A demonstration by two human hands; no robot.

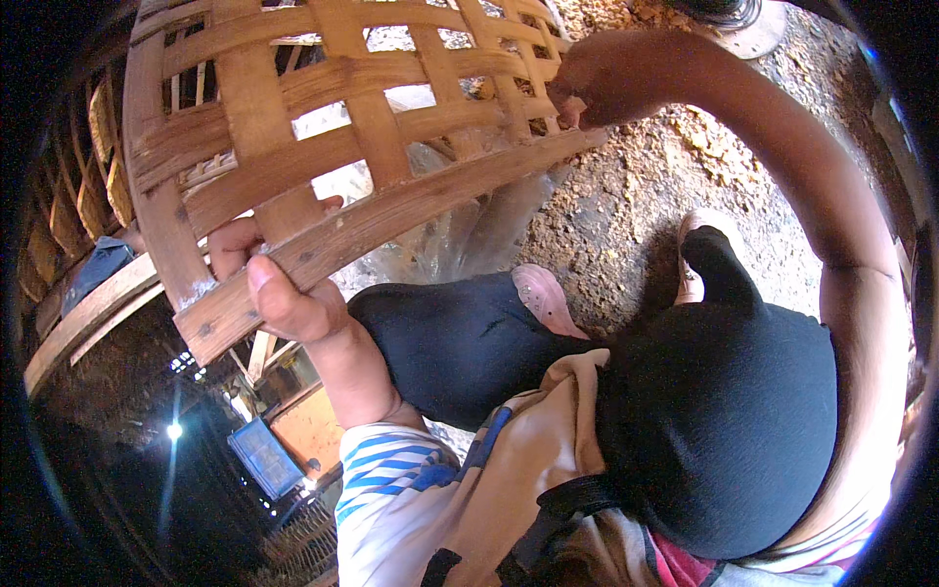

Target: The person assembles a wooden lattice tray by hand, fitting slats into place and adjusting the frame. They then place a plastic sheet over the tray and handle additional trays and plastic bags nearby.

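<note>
Black-trousered knees (724, 411) fill the near foreground, with a pink sandal (544, 296) just beyond them on the ground. Left hand (269, 284) grips the thick rim strip of a large open-weave basket of tan bamboo strips (333, 127), thumb over the rim's outer face, fingers curled behind it. Basket held tilted above the knees, upper left of view. Right hand (585, 93) closed on the rim's far end, fingers pinching the weave. Beyond: brown dirt floor (626, 205) strewn with shavings.
</note>
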